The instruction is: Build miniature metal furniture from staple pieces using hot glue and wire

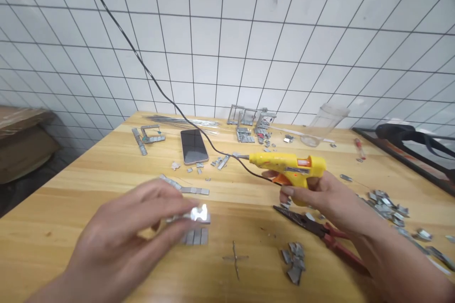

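A small shiny metal piece (199, 214) sat just left of the frame's centre, low down, pinched in the grip of the left hand (135, 232) between thumb and fingertips, just above a flat row of grey metal tiles (195, 236) on the wooden worktop (88, 184). To its right, the right hand (320, 199) was clenched around the handle of a yellow glue gun (287, 168), nozzle pointing left, its black cord (142, 61) running to the upper left of the frame. Red-handled pliers (316, 232) lay just below that hand. A phone (194, 147) lay face up at centre, behind it small metal frames (249, 118), and a clear plastic cup (325, 123) stood at the upper right.
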A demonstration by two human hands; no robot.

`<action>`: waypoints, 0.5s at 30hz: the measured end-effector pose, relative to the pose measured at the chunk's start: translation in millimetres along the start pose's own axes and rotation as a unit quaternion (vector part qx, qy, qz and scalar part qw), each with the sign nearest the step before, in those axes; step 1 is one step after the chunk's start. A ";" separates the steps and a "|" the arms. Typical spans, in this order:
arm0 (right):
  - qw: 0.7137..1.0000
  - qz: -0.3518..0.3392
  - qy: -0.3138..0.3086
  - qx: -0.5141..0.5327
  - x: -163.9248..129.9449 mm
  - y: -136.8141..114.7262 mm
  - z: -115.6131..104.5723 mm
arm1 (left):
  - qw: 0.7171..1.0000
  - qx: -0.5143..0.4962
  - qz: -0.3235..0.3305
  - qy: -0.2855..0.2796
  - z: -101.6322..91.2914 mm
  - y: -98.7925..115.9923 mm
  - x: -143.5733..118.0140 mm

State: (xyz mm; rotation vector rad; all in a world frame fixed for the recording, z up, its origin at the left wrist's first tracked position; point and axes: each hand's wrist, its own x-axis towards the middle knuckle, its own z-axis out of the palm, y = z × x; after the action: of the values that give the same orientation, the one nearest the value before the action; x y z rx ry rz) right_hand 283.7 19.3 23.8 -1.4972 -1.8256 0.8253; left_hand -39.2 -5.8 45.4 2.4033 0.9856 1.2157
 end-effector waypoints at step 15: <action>0.978 0.045 0.076 0.187 -19.3 -44.2 24.1 | 0.988 -0.072 0.138 0.013 17.3 -38.4 73.7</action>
State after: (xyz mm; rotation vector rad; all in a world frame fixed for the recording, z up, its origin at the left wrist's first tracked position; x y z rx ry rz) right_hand 241.5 -8.5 42.6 -1.3639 -1.4074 1.0043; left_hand -12.2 73.4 59.7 2.4713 0.5603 1.3596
